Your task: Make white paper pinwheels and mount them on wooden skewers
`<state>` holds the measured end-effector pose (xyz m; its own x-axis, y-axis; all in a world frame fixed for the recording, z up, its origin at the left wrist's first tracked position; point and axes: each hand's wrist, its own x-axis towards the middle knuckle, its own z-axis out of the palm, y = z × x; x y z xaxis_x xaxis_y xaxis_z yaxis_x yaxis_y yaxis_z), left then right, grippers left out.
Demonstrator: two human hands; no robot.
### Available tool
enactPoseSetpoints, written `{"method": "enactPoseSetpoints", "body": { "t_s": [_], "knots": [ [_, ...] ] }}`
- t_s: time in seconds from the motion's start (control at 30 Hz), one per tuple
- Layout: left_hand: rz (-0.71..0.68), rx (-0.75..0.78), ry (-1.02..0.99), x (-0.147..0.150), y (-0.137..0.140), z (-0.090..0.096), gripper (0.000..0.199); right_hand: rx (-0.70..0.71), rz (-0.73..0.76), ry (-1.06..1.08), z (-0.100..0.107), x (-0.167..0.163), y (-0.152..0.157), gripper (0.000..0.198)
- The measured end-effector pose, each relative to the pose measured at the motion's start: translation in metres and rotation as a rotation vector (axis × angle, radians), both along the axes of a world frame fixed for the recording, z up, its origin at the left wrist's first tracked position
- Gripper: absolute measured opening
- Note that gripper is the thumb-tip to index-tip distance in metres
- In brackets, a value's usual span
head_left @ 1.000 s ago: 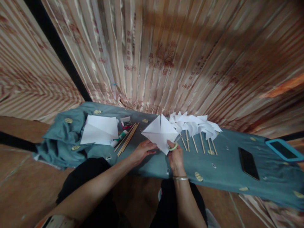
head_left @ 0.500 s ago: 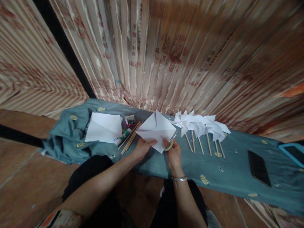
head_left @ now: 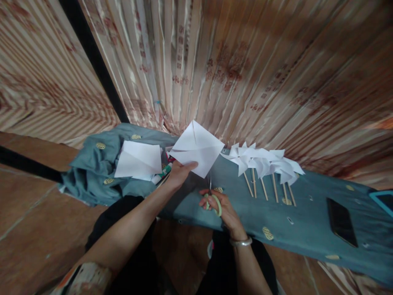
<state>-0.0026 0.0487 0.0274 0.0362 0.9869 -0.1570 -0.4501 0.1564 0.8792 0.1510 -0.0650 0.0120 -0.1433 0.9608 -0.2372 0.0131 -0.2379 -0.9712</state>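
My left hand (head_left: 180, 172) is closed on a square sheet of white paper (head_left: 199, 149), thumb on top near its lower left edge. The sheet is turned like a diamond, with creases and a slit running in from its top corner. Below its bottom corner, my right hand (head_left: 223, 207) grips scissors (head_left: 217, 205) by their light green handles. The blades point up, close to the paper's lower corner; whether they touch it I cannot tell. Right of the sheet lie several white paper pinwheels (head_left: 267, 162) on wooden sticks (head_left: 274, 188).
A stack of white paper (head_left: 139, 157) lies left on the green cloth (head_left: 190, 205), beside a green-and-white tube (head_left: 164, 172) and a partly hidden small red box. A black phone (head_left: 341, 221) and a blue-rimmed object (head_left: 383, 200) lie right. A pleated curtain (head_left: 196, 61) hangs behind.
The paper has moved up and slightly left in my left hand. My right hand has drawn the scissors down from the sheet's right side, and the blades now point upward.
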Motion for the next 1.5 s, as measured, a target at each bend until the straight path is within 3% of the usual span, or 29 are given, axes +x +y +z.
{"method": "enactPoseSetpoints", "body": {
  "t_s": [0.3, 0.5, 1.5],
  "knots": [
    [-0.085, 0.001, 0.085, 0.002, -0.006, -0.004, 0.04, -0.031, 0.056, -0.006, 0.001, 0.001, -0.002, 0.055],
    [-0.13, 0.05, 0.047, 0.004, -0.009, -0.004, 0.031, -0.031, 0.037, 0.014, 0.006, -0.001, -0.001, 0.051],
    [-0.122, 0.047, 0.086, 0.005, -0.011, -0.005, 0.028, -0.06, -0.019, 0.053, 0.008, -0.004, -0.001, 0.047]
  ]
}}
